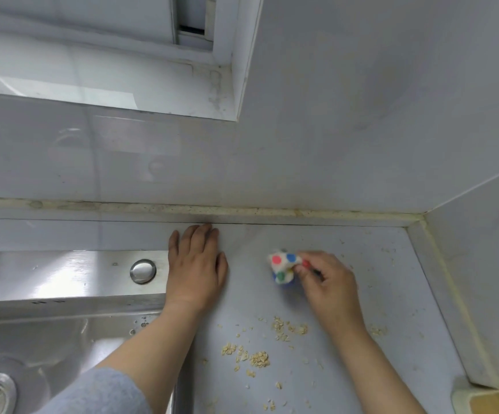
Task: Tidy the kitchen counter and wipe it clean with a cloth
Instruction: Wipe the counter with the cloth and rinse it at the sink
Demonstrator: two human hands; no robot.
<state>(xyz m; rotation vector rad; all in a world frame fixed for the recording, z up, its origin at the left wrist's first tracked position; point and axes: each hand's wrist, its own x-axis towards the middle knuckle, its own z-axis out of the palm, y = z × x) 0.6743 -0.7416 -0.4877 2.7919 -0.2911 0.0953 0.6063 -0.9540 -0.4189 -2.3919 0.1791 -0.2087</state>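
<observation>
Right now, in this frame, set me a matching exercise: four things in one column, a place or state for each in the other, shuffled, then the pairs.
1. left hand
2. right hand
3. cloth
4. oat flakes

A. scattered loose on the counter
B. bunched, white with coloured dots
C. flat on the counter beside the sink
D. fingers pinching the cloth

Pairs: 1-C, 2-D, 3-B, 4-A

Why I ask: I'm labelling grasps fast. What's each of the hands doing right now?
Left hand: open, resting flat on the counter.
Right hand: closed, pinching the spotted cloth.
</observation>
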